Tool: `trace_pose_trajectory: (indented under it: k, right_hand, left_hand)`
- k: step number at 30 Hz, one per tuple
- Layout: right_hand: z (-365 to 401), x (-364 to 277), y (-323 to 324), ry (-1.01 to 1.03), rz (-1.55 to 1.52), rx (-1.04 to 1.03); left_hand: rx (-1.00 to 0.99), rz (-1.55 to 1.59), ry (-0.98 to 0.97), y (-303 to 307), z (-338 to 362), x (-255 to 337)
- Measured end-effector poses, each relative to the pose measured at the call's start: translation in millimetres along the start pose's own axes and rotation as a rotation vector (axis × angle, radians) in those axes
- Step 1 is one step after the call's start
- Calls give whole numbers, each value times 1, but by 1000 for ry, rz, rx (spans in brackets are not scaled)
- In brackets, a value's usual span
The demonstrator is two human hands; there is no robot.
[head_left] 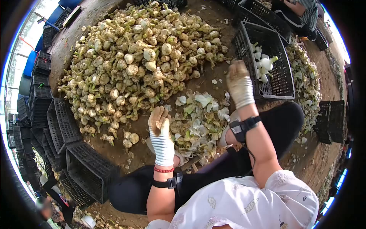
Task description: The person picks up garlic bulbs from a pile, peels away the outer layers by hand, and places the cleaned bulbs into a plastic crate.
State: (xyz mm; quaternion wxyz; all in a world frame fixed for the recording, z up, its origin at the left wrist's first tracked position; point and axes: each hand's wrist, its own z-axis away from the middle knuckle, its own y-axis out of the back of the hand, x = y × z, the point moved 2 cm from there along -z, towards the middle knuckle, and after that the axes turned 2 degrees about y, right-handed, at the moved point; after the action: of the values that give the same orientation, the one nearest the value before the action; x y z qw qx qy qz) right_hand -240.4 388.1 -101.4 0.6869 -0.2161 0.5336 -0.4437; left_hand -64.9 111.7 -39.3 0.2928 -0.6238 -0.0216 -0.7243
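My left hand [159,124], in a striped glove with a soiled tan palm, is raised between the garlic pile and the peelings. Its fingers are loosely bent, the thumb stands apart, and nothing shows in the palm. My right hand [239,82], gloved the same way and blurred, is beside the left wall of a black plastic crate [282,89]; I cannot make out anything in its fingers. Several cleaned white garlic bulbs [265,63] lie inside that crate. A large heap of unpeeled garlic [141,65] spreads in front of me. Garlic peelings [198,126] lie between my feet.
Stacked black crates [91,164] line the left side, and more crates [331,120] stand at the right. Another strip of peelings [305,76] runs behind the garlic crate. A person [299,15] sits at the upper right; another person [53,206] is at the lower left.
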Motion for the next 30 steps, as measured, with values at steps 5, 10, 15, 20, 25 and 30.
trace_pose_trajectory:
  k: [5, 10, 15, 20, 25, 30]
  right_hand:
    - [-67, 135, 47, -232, 1343, -112]
    - [-115, 160, 17, -43, 2261, -432]
    - [-91, 136, 12, -254, 2261, -250]
    - [21, 134, 4, -1045, 441, -72]
    - [121, 112, -88, -983, 413, -480]
    - [144, 71, -114, -437, 1152, -726]
  left_hand:
    - [113, 2, 131, 6, -12, -17]
    - [126, -127, 174, 7, -15, -31]
    - [159, -71, 249, 8, -22, -38]
    - [29, -173, 296, 5, -17, -55]
    - [49, -281, 79, 5, -16, -21]
    - [34, -259, -110, 9, 12, 9]
